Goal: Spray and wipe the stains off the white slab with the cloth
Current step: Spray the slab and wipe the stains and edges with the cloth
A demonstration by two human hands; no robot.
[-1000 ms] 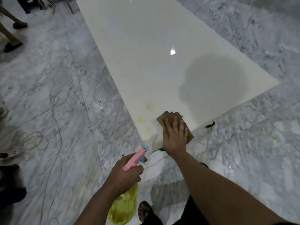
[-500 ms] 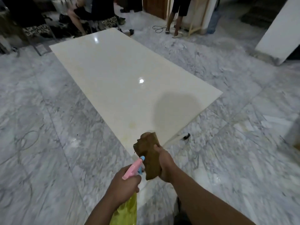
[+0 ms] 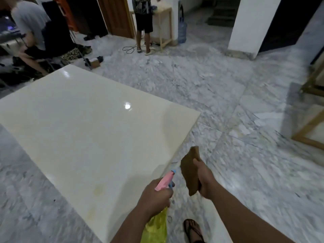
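Right hand: the right hand is closed on a brown cloth, thumb laid across its near face and the other fingers hidden behind it; the cloth is held upright in the air, clear of the slab and over the floor
Left hand: the left hand is wrapped round the neck of a spray bottle, fingers curled tight under the pink spray head, whose blue nozzle tip points forward and up, toward the cloth
Bottle: its yellow body hangs below the left fist, near the bottom edge of view
Cloth: folded flat, stiff-looking, dull brown, just to the right of the nozzle and apart from it
White slab: the white slab lies flat on the grey marble floor, stretching ahead and to the left of both hands; its near right edge runs just left of the cloth
Slab surface: glossy cream, with a bright light glint ahead of the hands and faint yellowish stains just left of the left hand
Foot: a sandalled foot stands on the floor below the right hand
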